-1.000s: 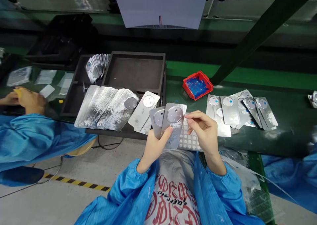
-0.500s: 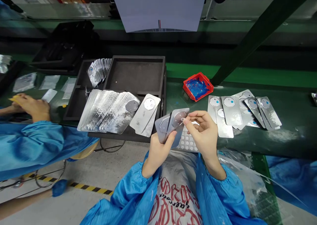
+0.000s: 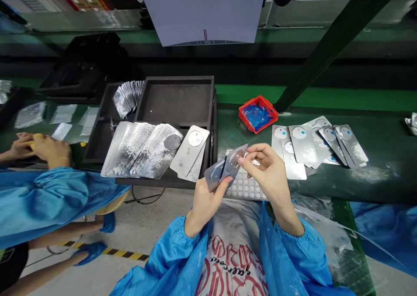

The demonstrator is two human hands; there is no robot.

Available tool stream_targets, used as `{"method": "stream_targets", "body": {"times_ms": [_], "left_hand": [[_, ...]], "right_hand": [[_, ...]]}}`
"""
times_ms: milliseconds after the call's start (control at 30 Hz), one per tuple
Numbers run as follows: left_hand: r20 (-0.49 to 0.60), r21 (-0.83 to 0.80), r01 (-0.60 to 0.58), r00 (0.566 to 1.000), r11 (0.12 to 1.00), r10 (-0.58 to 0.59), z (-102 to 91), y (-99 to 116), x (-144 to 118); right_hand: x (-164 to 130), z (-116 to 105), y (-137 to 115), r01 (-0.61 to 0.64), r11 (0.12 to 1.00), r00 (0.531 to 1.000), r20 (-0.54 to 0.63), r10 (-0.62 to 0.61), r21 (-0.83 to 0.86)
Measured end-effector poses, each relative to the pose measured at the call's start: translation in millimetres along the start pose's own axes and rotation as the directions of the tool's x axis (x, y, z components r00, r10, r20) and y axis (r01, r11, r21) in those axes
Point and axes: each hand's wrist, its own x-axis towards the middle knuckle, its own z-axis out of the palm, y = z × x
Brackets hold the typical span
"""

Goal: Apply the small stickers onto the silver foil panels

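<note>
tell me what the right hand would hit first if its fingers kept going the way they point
Probably the silver metal plates held in the left hand. The right hand points its fingertips left at the front plate's round cutout, seemingly touching it already, though depth is unclear.

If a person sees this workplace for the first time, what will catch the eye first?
Most striking is the centre: the left hand grips two silver metal plates while the right hand pinches at the front one. To the left, a long fan of silver plates lies over a black tray. Behind the hands, a red bin with blue scraps stands out on the green table.
</note>
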Motion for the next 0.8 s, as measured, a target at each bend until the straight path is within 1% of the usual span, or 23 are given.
{"method": "stream_targets", "body": {"times_ms": [67,167,267,333,400,467,567,667,800], "left_hand": [[-0.025,-0.004,0.026,0.999,1.000,-0.026,-2.3,5.0,0.9],[-0.047,-0.021,0.098,0.994,0.995,-0.099,-8.3,13.2,2.7],[-0.081,-0.046,0.172,0.981,0.984,-0.176,-17.3,17.3,3.6],[-0.118,-0.071,0.194,0.972,0.978,-0.202,-23.0,17.1,3.6],[-0.148,-0.100,0.205,0.965,0.974,-0.218,-26.8,15.8,3.5],[-0.163,-0.128,0.214,0.959,0.968,-0.233,-28.4,14.7,3.5],[-0.172,-0.160,0.214,0.955,0.964,-0.240,-28.0,14.5,3.9],[-0.162,-0.175,0.205,0.959,0.963,-0.233,-27.2,14.8,4.4],[-0.130,-0.150,0.208,0.965,0.967,-0.228,-27.8,14.4,5.1]], "right_hand": [[3.7,0.1,-0.1,-0.004,0.999,0.998,0.068,0.002,0.036],[10.5,5.2,-2.3,0.002,1.000,0.986,0.165,-0.005,0.017],[18.2,15.3,-5.6,-0.017,1.000,0.970,0.243,0.014,0.013],[22.7,23.3,-7.4,-0.040,0.998,0.953,0.303,0.026,0.039],[25.6,31.2,-8.0,-0.037,0.998,0.941,0.338,0.016,0.055],[26.4,38.1,-7.0,-0.003,0.999,0.944,0.330,-0.015,0.054],[24.3,45.4,-3.3,0.036,0.998,0.961,0.272,-0.047,0.046],[21.8,47.9,-0.1,0.013,0.998,0.972,0.234,-0.029,0.066],[22.3,43.8,-0.3,-0.033,0.998,0.966,0.258,0.017,0.057]]}}
